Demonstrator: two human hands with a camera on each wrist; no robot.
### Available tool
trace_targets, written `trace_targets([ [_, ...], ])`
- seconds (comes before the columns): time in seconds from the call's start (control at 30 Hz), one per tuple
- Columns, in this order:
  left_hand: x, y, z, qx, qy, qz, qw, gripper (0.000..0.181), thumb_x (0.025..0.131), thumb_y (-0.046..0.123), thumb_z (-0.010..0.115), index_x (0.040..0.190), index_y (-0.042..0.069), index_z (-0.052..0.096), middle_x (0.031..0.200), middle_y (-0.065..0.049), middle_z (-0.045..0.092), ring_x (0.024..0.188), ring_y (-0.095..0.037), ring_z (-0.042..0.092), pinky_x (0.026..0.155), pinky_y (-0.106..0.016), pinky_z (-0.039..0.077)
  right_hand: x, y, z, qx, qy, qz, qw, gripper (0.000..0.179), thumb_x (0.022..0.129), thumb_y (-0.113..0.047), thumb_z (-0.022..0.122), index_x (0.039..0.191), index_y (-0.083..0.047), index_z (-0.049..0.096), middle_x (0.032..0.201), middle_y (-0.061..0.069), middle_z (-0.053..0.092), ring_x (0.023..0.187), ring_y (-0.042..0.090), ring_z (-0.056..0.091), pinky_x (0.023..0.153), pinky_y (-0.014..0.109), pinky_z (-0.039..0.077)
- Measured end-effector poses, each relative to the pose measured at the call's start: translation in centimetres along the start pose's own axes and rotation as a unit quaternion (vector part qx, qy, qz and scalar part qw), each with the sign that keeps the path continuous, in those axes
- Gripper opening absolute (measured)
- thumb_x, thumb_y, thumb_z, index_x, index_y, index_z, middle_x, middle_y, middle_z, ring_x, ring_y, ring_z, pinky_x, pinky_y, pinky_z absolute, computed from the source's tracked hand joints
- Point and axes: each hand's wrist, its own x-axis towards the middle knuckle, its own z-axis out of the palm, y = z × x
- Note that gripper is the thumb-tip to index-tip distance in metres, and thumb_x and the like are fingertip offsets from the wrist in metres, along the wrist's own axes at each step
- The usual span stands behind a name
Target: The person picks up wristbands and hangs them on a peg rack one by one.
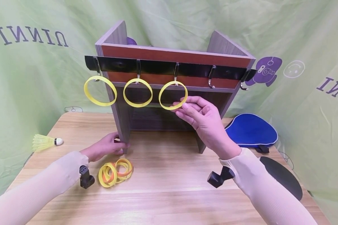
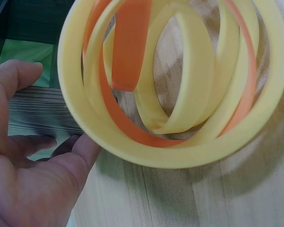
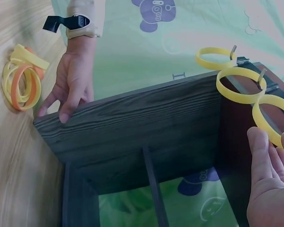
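Observation:
My right hand (image 1: 207,122) pinches the lower right edge of a yellow silicone wristband (image 1: 160,95), which sits at the third hook of a black hook rail (image 1: 157,66). Two more yellow wristbands hang from the hooks to its left. The rail runs across the front of a grey wooden shelf (image 1: 120,109). Low on that shelf's left side panel, my left hand (image 1: 105,146) grips the edge, thumb and fingers on opposite faces. Beside it on the table, yellow and orange wristbands (image 2: 175,158) lie in a loose pile. The two right hooks (image 1: 212,82) carry nothing.
A yellow shuttlecock (image 1: 46,142) lies at the table's left edge. On the right are a blue paddle case (image 1: 250,129) and a flat black oval thing (image 1: 283,176), partly behind my right sleeve. Green printed cloth (image 1: 169,18) hangs behind the wooden table (image 1: 169,200).

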Motion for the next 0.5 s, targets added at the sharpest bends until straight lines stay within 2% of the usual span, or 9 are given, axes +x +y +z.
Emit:
trace_targets([
  [0.1,0.0,0.0,0.0,0.001,0.001,-0.001,1.0000,0.069,0.101,0.017,0.066,0.155,-0.011,0.033,0.151,-0.034,0.047,0.123,-0.030,0.064,0.106,-0.042,0.060,0.0,0.2,0.0,-0.001,-0.002,0.006,1.0000,0.021,0.102,0.005,0.058,0.123,0.001,0.062,0.104,0.002,0.080,0.100,0.019,0.079,0.095,0.031,0.063],
  [0.33,0.0,0.1,-0.1,-0.001,0.005,-0.006,1.0000,0.067,0.100,0.016,0.066,0.153,-0.011,0.035,0.148,-0.033,0.049,0.119,-0.027,0.065,0.103,-0.038,0.061,0.0,1.6,0.2,-0.010,-0.026,0.026,0.9993,0.021,0.103,0.006,0.055,0.122,-0.001,0.061,0.106,0.003,0.081,0.102,0.018,0.079,0.097,0.028,0.062],
  [0.5,0.0,0.1,0.0,-0.006,0.006,-0.009,0.9999,0.067,0.100,0.016,0.066,0.152,-0.012,0.035,0.149,-0.034,0.048,0.121,-0.028,0.065,0.103,-0.038,0.061,-0.1,3.5,0.6,-0.045,-0.049,0.062,0.9959,0.027,0.103,0.004,0.057,0.129,0.012,0.055,0.109,0.007,0.079,0.102,0.019,0.079,0.100,0.035,0.061],
])
